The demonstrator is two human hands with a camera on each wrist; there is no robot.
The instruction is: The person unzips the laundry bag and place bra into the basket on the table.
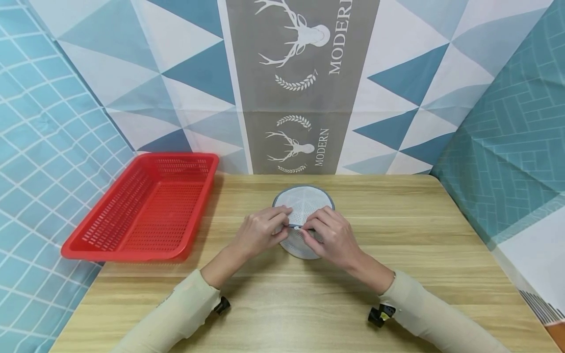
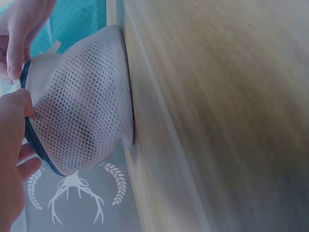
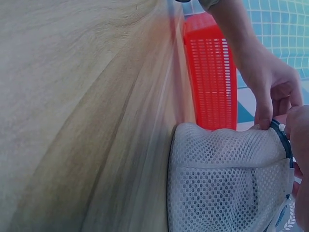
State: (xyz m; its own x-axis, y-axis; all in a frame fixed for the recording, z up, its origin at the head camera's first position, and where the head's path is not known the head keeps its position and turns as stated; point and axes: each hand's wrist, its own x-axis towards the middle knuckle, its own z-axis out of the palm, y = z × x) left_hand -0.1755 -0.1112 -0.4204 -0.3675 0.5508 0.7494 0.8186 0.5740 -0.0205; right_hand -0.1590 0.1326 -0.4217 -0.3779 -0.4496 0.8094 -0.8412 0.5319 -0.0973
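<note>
A white mesh laundry bag point(image 1: 303, 198) with dark blue zipper edging stands on the wooden table in the head view. Its round top faces up, and its mesh side point(image 2: 79, 101) bulges in the left wrist view. My left hand point(image 1: 264, 228) pinches the zipped rim at the near side. Close beside it, my right hand point(image 1: 331, 233) pinches the rim around a small white zipper pull point(image 1: 297, 227). The fingertips of both hands almost meet there. In the right wrist view, the bag's side point(image 3: 212, 188) shows a seam, and its base touches the tabletop.
A red perforated plastic basket point(image 1: 121, 255) sits at the table's left, partly over the edge. The wooden table point(image 1: 419, 235) extends to the right of the bag. Patterned cloth walls point(image 1: 300, 98) enclose the back and sides.
</note>
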